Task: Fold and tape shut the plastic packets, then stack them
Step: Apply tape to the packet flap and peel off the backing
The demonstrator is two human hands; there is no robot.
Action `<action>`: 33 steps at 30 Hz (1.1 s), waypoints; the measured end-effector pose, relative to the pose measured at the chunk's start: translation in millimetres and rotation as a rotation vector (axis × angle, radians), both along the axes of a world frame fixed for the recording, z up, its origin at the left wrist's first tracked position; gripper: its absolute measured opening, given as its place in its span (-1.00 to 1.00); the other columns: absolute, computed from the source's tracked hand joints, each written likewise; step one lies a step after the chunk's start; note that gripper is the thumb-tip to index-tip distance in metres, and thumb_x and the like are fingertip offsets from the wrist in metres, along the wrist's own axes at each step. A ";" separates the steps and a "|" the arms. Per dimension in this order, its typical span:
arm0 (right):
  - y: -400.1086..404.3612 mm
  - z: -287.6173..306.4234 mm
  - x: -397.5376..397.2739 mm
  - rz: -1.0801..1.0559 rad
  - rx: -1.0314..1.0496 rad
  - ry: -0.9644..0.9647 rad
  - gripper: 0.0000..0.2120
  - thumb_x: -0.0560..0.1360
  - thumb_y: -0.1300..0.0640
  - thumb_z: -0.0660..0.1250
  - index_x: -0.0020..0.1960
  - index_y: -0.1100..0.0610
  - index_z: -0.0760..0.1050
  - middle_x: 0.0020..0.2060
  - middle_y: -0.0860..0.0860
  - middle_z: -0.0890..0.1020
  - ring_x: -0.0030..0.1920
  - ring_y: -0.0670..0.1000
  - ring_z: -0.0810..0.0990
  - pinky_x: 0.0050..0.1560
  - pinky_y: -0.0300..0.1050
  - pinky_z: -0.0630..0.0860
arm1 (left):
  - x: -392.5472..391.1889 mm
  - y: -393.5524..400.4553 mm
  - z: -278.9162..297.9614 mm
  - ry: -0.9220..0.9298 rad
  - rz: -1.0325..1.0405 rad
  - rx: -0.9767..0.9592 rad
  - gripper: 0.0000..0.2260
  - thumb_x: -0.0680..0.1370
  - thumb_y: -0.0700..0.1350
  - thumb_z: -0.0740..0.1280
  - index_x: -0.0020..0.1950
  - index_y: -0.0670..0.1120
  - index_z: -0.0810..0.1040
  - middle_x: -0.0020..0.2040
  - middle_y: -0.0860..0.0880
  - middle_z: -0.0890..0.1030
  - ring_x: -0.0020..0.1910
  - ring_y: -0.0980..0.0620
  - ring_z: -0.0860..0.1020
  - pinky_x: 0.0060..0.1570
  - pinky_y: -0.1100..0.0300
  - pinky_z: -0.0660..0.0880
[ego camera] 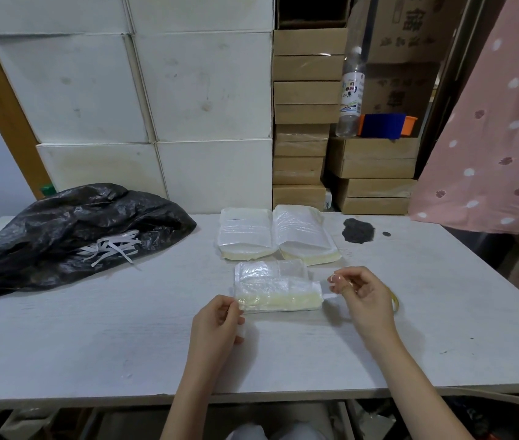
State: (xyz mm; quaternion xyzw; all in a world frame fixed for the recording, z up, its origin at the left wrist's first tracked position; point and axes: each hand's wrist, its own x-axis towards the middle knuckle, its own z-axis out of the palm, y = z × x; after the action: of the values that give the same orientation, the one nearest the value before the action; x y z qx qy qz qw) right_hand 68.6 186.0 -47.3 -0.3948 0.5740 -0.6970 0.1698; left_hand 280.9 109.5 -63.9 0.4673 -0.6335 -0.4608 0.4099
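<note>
Folded packet (275, 289) between both hands (220, 319).

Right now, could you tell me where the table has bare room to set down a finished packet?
Bare table lies between the black bag and the left hand, and right of the right hand. It is crowded around the two packet stacks.

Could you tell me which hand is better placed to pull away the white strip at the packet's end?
Probably the right hand: it sits beside the packet's right end, fingertips pinched at the white strip sticking out there. The left hand grips the opposite end.
</note>
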 end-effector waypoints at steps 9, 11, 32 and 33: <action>-73.3 73.8 37.7 0.015 0.081 0.300 -0.88 0.54 0.29 0.23 -0.10 0.14 0.50 -0.24 -0.09 0.54 -0.25 -0.19 0.52 -0.15 -0.14 0.55 | 1.4 3.2 1.4 -0.007 -0.020 -0.007 -0.85 0.57 -0.20 0.23 -0.16 -0.11 0.54 -0.24 -0.06 0.61 -0.22 0.12 0.59 -0.41 0.31 0.51; -84.8 86.5 40.6 -0.054 0.014 0.272 -0.89 0.55 0.28 0.22 -0.07 0.13 0.50 -0.24 -0.12 0.53 -0.27 -0.21 0.51 -0.17 -0.07 0.57 | 1.5 3.2 0.7 -0.029 -0.029 -0.019 -0.85 0.57 -0.19 0.23 -0.16 -0.10 0.54 -0.24 -0.04 0.61 -0.22 0.15 0.59 -0.41 0.33 0.50; -165.7 26.7 132.8 0.878 0.549 0.768 -0.85 0.46 0.23 0.36 0.01 0.13 0.63 -0.19 -0.14 0.61 -0.25 -0.19 0.47 -0.18 -0.44 0.38 | 1.5 -6.7 -2.5 -0.168 -0.028 -0.066 -0.86 0.55 -0.18 0.20 -0.17 -0.14 0.51 -0.28 -0.11 0.63 -0.46 0.07 0.55 -0.30 0.06 0.53; -165.3 26.7 133.4 0.893 0.545 0.767 -0.84 0.46 0.23 0.35 0.02 0.13 0.62 -0.13 -0.10 0.63 -0.18 -0.17 0.50 -0.09 -0.39 0.41 | 1.3 -6.4 -2.2 -0.169 -0.029 -0.065 -0.86 0.55 -0.19 0.20 -0.17 -0.14 0.51 -0.28 -0.10 0.63 -0.46 0.08 0.55 -0.30 0.07 0.52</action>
State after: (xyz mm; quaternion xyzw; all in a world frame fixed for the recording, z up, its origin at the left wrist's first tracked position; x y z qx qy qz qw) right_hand 202.0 20.7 -20.7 -0.7593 0.5308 -0.1982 0.3201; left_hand 282.2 103.1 -66.1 0.4817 -0.6872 -0.4046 0.3633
